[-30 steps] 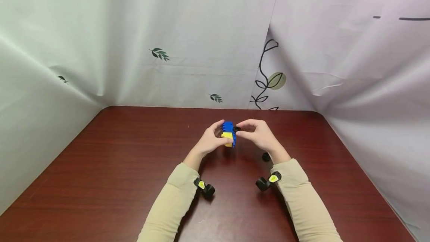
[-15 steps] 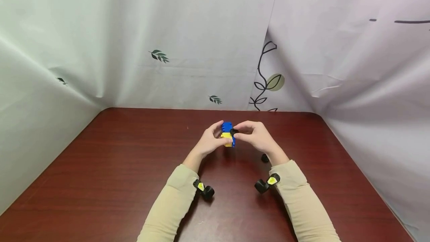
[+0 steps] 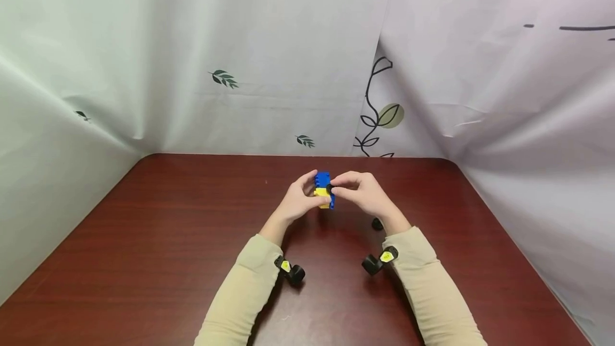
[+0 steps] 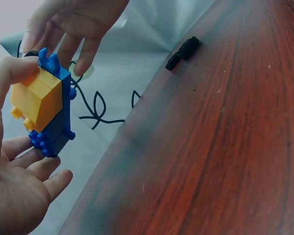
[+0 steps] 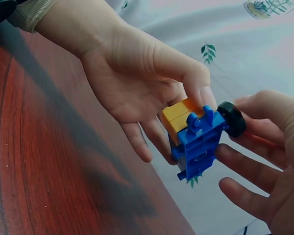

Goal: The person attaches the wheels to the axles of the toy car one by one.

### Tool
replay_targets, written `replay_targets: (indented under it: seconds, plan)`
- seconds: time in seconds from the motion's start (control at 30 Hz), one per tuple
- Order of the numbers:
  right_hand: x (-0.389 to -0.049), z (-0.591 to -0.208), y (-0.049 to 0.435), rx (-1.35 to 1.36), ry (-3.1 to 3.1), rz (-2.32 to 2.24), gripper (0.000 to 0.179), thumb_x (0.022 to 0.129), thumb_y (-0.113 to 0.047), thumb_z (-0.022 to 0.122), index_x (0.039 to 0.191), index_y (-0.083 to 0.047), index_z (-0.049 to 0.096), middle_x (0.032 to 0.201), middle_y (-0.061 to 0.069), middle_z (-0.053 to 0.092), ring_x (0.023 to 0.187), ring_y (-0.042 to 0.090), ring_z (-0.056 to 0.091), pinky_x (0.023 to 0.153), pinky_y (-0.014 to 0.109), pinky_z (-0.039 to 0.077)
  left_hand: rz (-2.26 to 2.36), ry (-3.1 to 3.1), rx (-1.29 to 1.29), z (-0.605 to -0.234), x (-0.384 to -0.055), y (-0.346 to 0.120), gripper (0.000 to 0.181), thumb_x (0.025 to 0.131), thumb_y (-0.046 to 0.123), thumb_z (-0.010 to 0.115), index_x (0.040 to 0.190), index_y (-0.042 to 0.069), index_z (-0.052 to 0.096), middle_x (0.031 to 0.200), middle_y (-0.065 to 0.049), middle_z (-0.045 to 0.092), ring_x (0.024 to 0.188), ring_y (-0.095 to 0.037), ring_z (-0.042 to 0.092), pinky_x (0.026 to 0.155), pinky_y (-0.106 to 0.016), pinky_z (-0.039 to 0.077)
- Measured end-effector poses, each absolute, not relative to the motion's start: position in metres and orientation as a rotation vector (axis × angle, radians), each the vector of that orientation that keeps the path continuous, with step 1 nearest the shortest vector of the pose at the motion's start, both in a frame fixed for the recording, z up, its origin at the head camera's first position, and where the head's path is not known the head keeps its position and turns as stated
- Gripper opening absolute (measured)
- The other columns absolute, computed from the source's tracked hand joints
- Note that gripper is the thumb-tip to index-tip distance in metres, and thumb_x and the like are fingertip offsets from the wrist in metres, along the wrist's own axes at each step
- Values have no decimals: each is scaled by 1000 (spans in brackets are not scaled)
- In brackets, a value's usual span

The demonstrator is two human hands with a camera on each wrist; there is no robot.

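Note:
My left hand (image 3: 297, 199) grips a small toy car body (image 5: 202, 145) above the table, thumb on its yellow block and fingers under the far end. The body has a blue base with side pegs and a hook-like end. My right hand (image 3: 361, 192) pinches a black toy wheel (image 5: 231, 119) between thumb and forefinger. In the right wrist view the wheel sits right at a side peg near the hooked end. The other right fingers spread loosely beside the blue base. The left wrist view mostly hides the wheel behind the left thumb.
More black wheels (image 4: 183, 52) lie on the dark red wooden table (image 3: 192, 239), close to the right wrist. Black wrist cameras (image 3: 372, 264) hang from both sleeves. A pale printed curtain (image 3: 269, 57) stands behind the table and along its sides.
My right hand has moved slightly left, bringing the black wheel from beside the car body up against its side. The left hand keeps its grip on the body.

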State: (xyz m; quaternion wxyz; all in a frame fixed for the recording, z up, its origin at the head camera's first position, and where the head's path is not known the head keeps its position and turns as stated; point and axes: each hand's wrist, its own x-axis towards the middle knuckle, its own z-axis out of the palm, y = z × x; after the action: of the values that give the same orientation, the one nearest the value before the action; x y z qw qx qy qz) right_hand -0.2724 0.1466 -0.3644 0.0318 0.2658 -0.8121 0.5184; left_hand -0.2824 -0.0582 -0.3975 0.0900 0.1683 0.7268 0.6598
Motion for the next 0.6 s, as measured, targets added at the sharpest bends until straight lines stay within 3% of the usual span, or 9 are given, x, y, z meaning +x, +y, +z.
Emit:
replay_targets:
  seconds: [0.17, 0.27, 0.4, 0.6]
  plan:
    - [-273, -364, 142, 675, -2516, 1606, 20, 88, -23, 67, 97, -6, 73, 97, 8, 70, 88, 20, 61, 75, 31, 55, 1945, 2227, 542, -402, -285, -56, 84, 81, 14, 74, 149, 7, 24, 149, -14, 37, 137, -27, 39, 109, -41, 36]
    - [-272, -364, 138, 593, -2516, 1712, 22, 88, -22, 68, 97, -2, 70, 96, 13, 68, 85, 24, 61, 78, 40, 56, 1935, 2280, 559, -402, -284, -55, 85, 80, 14, 75, 149, 7, 26, 148, -13, 38, 136, -27, 41, 108, -41, 37]
    - [-272, -364, 135, 485, -2542, 1906, 30, 89, -22, 66, 108, 0, 63, 109, 17, 62, 91, 26, 62, 88, 51, 52, 1945, 2327, 547, -401, -282, -55, 86, 78, 13, 76, 148, 7, 28, 147, -14, 40, 135, -27, 42, 107, -41, 37]
    - [-272, -364, 135, 380, -2616, 2093, 45, 94, -29, 57, 134, -11, 47, 134, 16, 50, 102, 27, 64, 87, 47, 54, 1951, 2332, 565, -399, -281, -53, 85, 80, 15, 75, 149, 8, 27, 148, -14, 39, 136, -28, 41, 108, -43, 36]
